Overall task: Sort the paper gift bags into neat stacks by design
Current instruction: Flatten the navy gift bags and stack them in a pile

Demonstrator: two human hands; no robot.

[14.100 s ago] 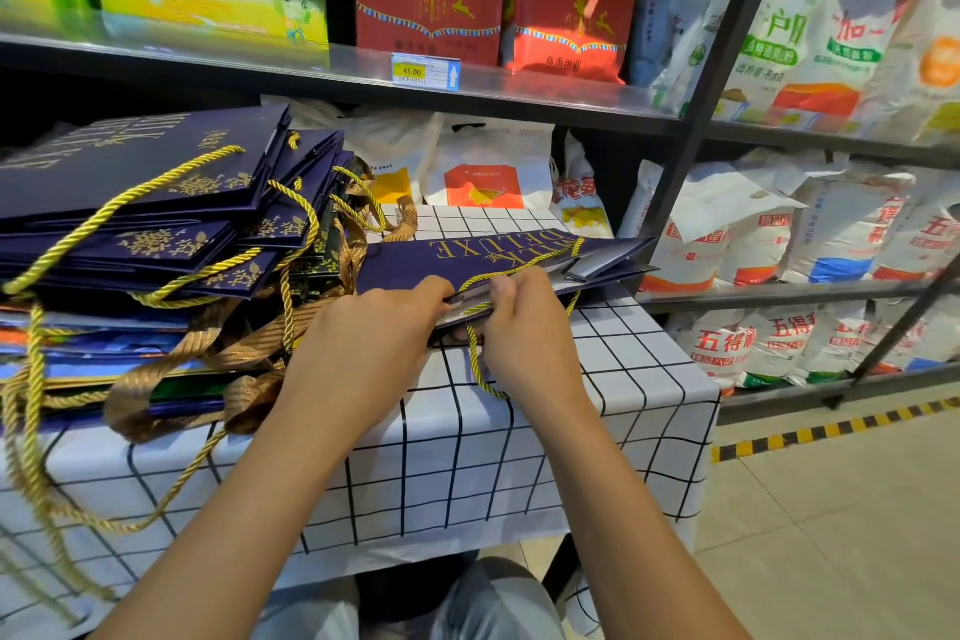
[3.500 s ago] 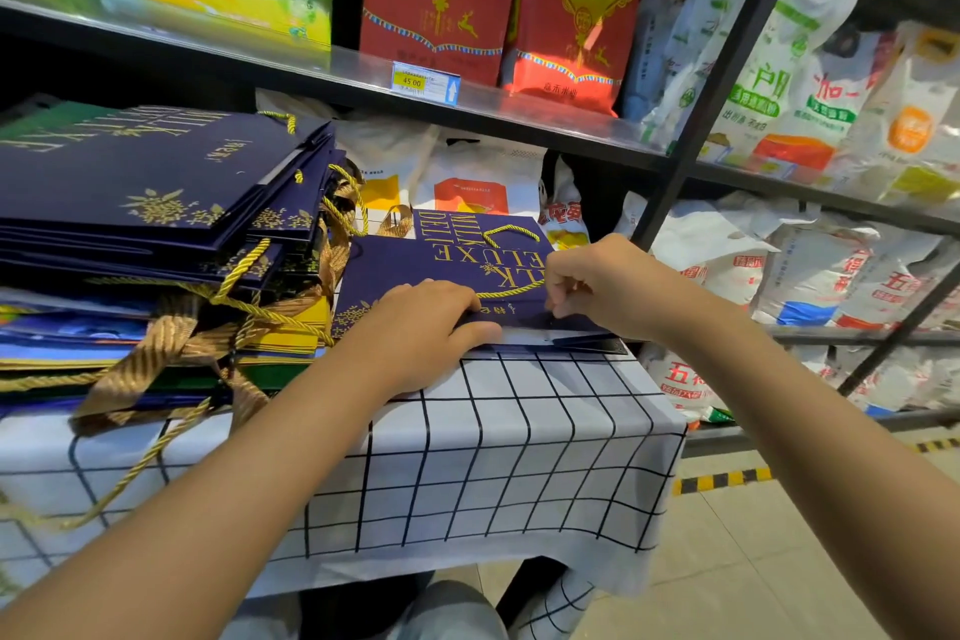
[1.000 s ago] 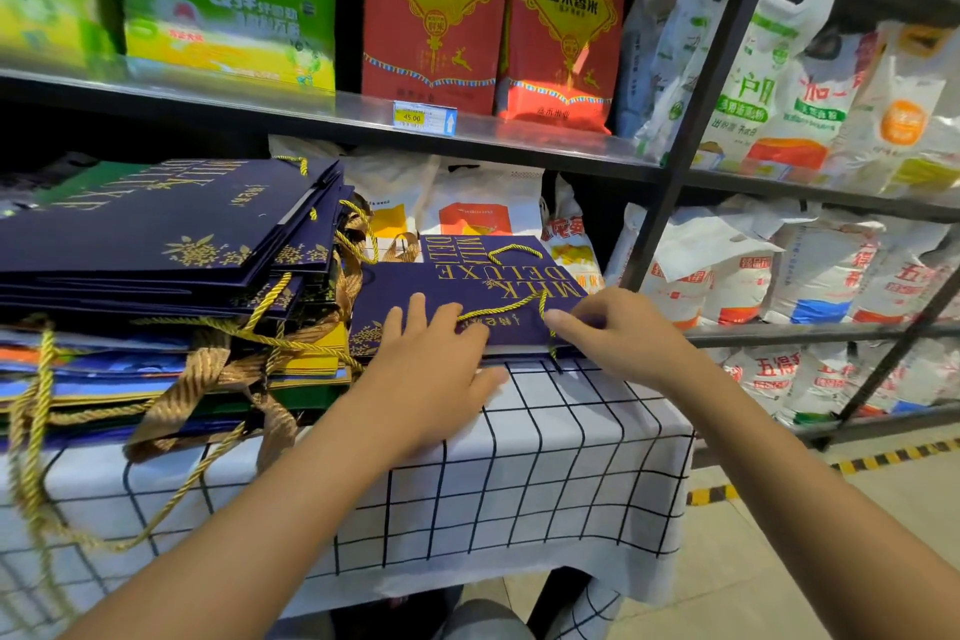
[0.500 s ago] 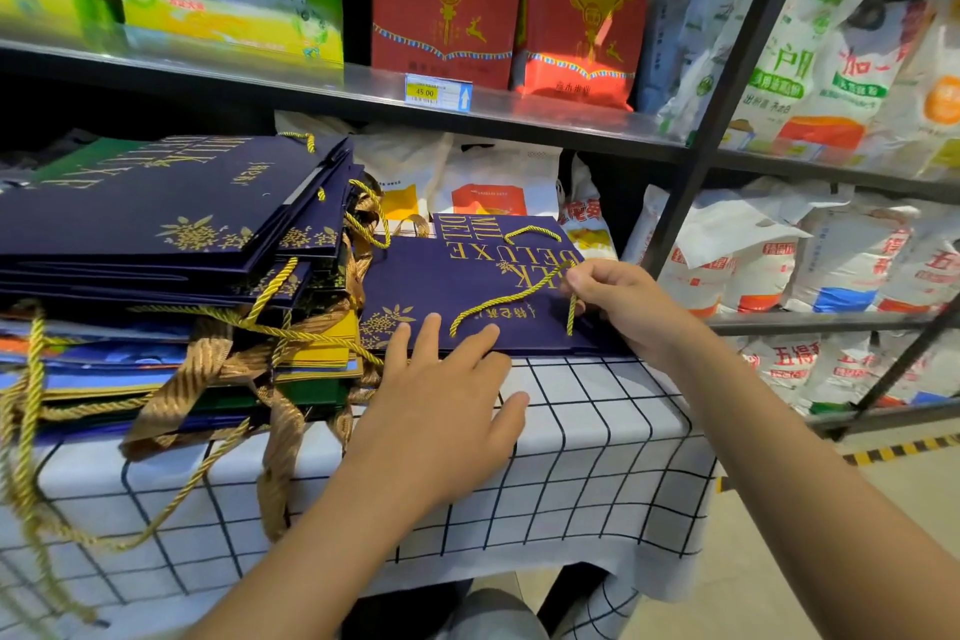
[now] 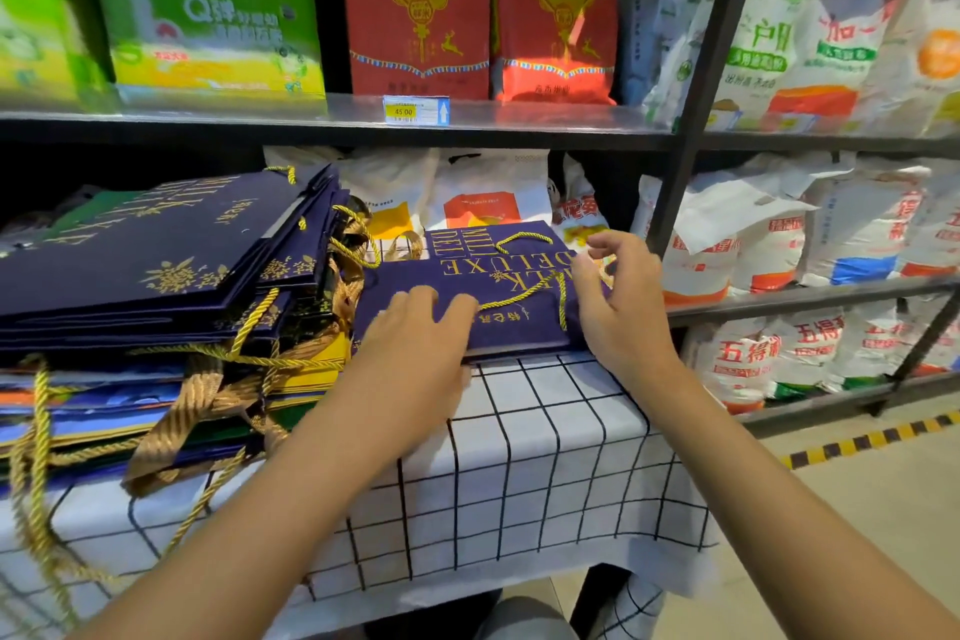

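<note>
A small stack of flat navy gift bags (image 5: 511, 327) with gold "MILK DELUXE" lettering lies on the checked tablecloth (image 5: 545, 437). My left hand (image 5: 415, 333) rests flat on the stack's near edge, holding nothing. My right hand (image 5: 618, 296) is at the stack's right edge, its fingers curled around the top bag's gold cord handle (image 5: 524, 294). To the left is a tall mixed pile of bags (image 5: 156, 255): navy ones on top, with blue, orange and green ones below. Gold cords and ribbon handles (image 5: 208, 395) spill from that pile.
A dark metal store shelf (image 5: 519, 125) runs just behind the table, with red and green rice packs above. White rice sacks (image 5: 753, 250) fill the lower racks to the right. A black upright post (image 5: 691, 120) stands close to my right hand. Yellow-black floor tape (image 5: 872, 442) marks the aisle.
My left hand has slid forward from the tablecloth onto the navy stack's near edge. My right hand has stayed at the right edge, working the gold cord.
</note>
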